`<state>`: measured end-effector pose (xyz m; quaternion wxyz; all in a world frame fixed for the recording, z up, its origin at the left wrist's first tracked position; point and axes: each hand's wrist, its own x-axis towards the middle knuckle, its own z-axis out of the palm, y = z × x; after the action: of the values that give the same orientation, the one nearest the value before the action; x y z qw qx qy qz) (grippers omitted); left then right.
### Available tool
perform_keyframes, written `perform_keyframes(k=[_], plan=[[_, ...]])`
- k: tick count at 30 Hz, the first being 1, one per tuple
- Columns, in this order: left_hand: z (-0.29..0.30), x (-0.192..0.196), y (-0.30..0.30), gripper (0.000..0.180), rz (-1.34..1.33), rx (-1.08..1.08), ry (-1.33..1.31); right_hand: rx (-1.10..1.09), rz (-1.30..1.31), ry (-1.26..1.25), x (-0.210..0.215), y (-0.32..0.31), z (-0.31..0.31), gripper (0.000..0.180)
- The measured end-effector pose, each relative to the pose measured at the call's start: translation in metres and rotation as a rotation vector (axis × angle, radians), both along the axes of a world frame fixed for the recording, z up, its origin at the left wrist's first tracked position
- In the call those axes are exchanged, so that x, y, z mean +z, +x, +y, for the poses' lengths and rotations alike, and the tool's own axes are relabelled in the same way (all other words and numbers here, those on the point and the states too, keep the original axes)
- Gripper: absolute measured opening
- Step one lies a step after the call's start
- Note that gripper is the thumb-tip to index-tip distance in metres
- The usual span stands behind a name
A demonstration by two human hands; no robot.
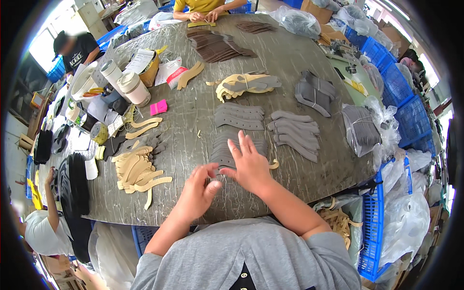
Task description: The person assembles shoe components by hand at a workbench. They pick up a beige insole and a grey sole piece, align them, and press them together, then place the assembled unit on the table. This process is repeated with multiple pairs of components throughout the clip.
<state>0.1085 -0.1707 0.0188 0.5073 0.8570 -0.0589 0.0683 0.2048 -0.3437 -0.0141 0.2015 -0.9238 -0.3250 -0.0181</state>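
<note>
Item record, left to right, as I read it from the head view.

Far left of the desk (290,53): white tubs (133,88), a pink block (158,107) and a loose heap of tan curved strips (137,169) — unsorted, by the look of it.

Centre, near edge: the left hand (198,191) sat with its fingers curled and thumb meeting the forefinger, pinching the near edge of a grey strip; I could not tell how firm the pinch was. The right hand (249,166) lay just beside it, fingers spread open and pressing flat on the same grey strip stack (229,150).

That stack lay at the near middle of the desk, directly under both hands. The pieces looked thin, matte, dark grey, long and gently curved, with what seemed a row of small holes; they lay roughly squared on one another.

Beyond it: a second tidy grey pile (239,117), then a fanned grey pile (295,133) to the right, and bundled grey pieces (315,94) further back.

Progress, as I judged it — several grey piles were already laid out, one was in hand, and the tan heap remained untouched.

Far right: blue crates (406,111) and clear bags (411,222).
</note>
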Motion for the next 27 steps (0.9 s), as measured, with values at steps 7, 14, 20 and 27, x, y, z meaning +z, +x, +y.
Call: perform_keyframes(k=[7,14,20,27], plan=[[-0.022,-0.002,0.003,0.091,-0.304,-0.078,0.424,0.184,0.736,0.698,0.034,-0.034,-0.009,0.012],[-0.022,-0.004,-0.004,0.094,-0.285,-0.204,0.445,0.242,0.972,0.78,0.021,-0.034,-0.019,0.012],[-0.024,-0.009,-0.004,0.093,-0.299,-0.213,0.38,0.232,1.031,0.806,0.019,-0.037,-0.019,0.008],[-0.015,0.004,-0.007,0.042,0.266,-0.049,-0.557,0.225,1.414,1.151,0.011,-0.039,-0.02,0.006]])
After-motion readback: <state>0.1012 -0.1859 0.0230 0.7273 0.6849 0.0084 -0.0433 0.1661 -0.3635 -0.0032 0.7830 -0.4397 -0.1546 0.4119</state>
